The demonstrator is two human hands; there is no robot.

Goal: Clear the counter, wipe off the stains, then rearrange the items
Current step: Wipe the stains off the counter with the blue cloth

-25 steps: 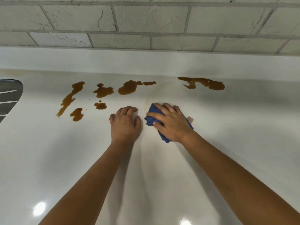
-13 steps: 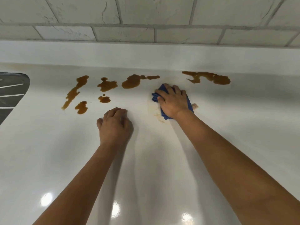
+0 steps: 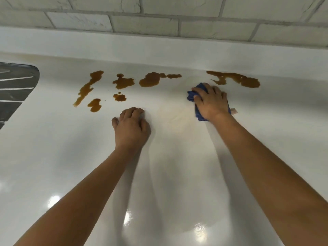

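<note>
Brown stains [image 3: 149, 80] are spread in a row along the back of the white counter [image 3: 53, 148], near the upstand below the tiled wall [image 3: 145, 23]. A long streak [image 3: 87, 87] is seen furthest left, then several blotches, and a wide smear [image 3: 236, 79] at the right. A blue cloth [image 3: 192, 95] is pressed flat on the counter under the right hand [image 3: 212, 103], just in front of the right smear; the fingers are spread and slightly bent over the cloth. The left hand [image 3: 131, 128] is rested on the bare counter with fingers curled under, nothing held. A faint yellowish film [image 3: 177, 118] is visible between the hands. A dark sink edge [image 3: 17, 86] is seen at far left.
</note>
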